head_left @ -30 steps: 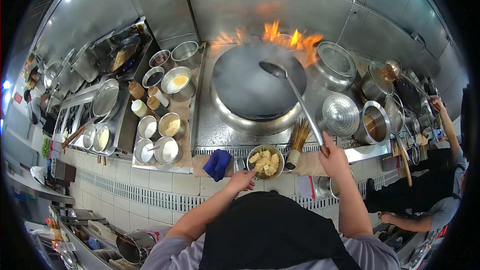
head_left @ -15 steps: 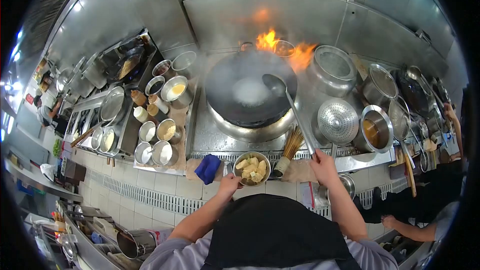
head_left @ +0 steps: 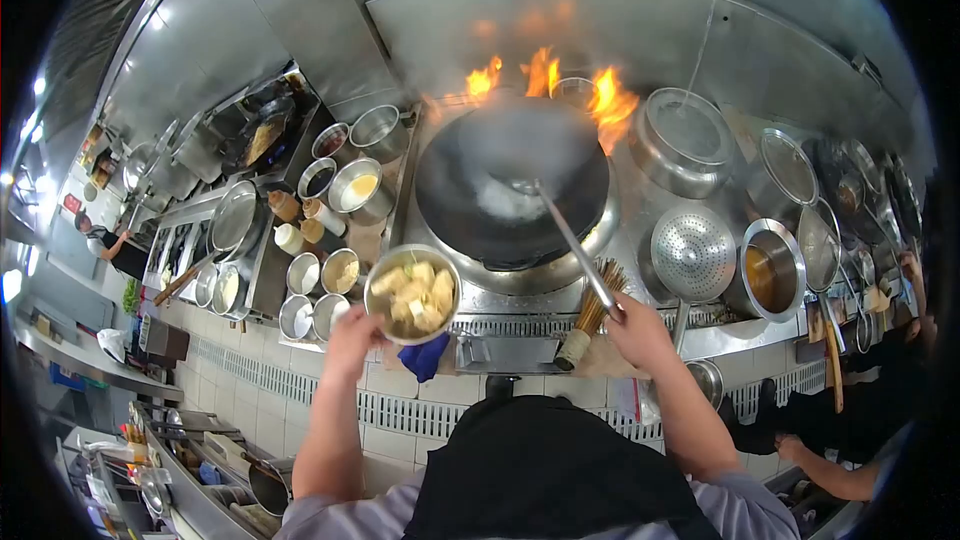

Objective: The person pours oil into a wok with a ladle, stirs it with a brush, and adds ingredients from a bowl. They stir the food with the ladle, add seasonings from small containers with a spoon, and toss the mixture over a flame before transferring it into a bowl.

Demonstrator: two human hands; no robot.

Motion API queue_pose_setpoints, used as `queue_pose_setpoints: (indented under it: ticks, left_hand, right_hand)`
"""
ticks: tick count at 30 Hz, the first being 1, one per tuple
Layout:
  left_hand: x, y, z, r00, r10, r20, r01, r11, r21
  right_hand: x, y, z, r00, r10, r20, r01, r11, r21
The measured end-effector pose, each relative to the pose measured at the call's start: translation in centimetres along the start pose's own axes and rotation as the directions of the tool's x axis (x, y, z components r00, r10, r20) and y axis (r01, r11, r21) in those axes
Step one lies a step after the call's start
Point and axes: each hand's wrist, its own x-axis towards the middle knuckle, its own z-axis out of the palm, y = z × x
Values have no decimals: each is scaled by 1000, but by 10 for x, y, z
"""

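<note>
A metal bowl of pale yellowish chunks (head_left: pixel 413 295) is gripped at its lower left rim by my left hand (head_left: pixel 355 340), raised at the front left of the wok. My right hand (head_left: pixel 638 332) is closed round the handle end of a long ladle (head_left: pixel 573 240). The ladle's head lies inside the large dark wok (head_left: pixel 450 180) and is partly veiled by steam. Whitish, foamy-looking matter (head_left: pixel 510 200) is in the wok's middle. Flames (head_left: pixel 610 105) rise behind the wok. A blue cloth (head_left: pixel 425 356) lies below the bowl.
A bamboo brush (head_left: pixel 590 320) lies near my right hand. Right of the wok are a perforated strainer (head_left: pixel 692 252), a lidded pot (head_left: pixel 688 140) and a pot of brown liquid (head_left: pixel 768 275). Seasoning tins and bottles stand left. Another person's hand (head_left: pixel 790 448) shows at right; another person (head_left: pixel 115 243) stands far left.
My left hand has lifted the bowl up and to the left. The ladle's head has shifted left and deeper into the wok. Flames have spread wider, and steam is thicker.
</note>
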Motion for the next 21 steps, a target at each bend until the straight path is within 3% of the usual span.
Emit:
queue_pose_setpoints:
  ticks: [1,4,5,6,7,8,9,10,11,13,14,16,21]
  left_hand:
    - [18,15,1,998,56,18,-57,994,96]
    - [69,59,27,984,175,36,-176,910,375]
    - [95,62,41,957,279,83,-290,887,359]
    - [127,61,53,857,498,135,-460,620,636]
    - [151,63,75,807,565,171,-504,509,698]
    - [173,62,98,681,678,277,-600,300,742]
    - [196,52,122,647,661,379,-624,174,762]
    - [196,61,147,694,544,471,-578,31,816]
    - [207,59,161,690,545,476,-587,38,808]
    - [235,51,181,498,500,708,-707,-239,666]
    - [239,59,184,496,501,709,-712,-232,663]
    - [233,86,183,462,529,712,-635,-363,682]
    - [212,125,163,456,656,601,-574,-300,762]
  right_hand:
    - [-15,9,0,995,-7,-98,-1,997,-74]
    - [-43,38,-9,991,61,-123,-79,986,-147]
    - [-51,49,-10,985,117,-126,-137,977,-166]
    - [-58,53,-7,976,175,-132,-198,963,-181]
    - [-61,48,-6,973,179,-142,-204,961,-188]
    - [-65,40,-7,969,192,-159,-221,956,-193]
    - [-70,31,-6,963,209,-173,-241,950,-197]
    - [-76,24,-4,959,217,-182,-253,946,-202]
    - [-80,16,-2,960,182,-213,-239,928,-285]
    - [-85,6,-2,959,139,-246,-226,898,-376]
    - [-91,3,-1,958,120,-261,-225,880,-419]
    - [-104,4,2,954,49,-297,-189,864,-466]
    - [-115,-15,-15,961,100,-259,-227,821,-525]
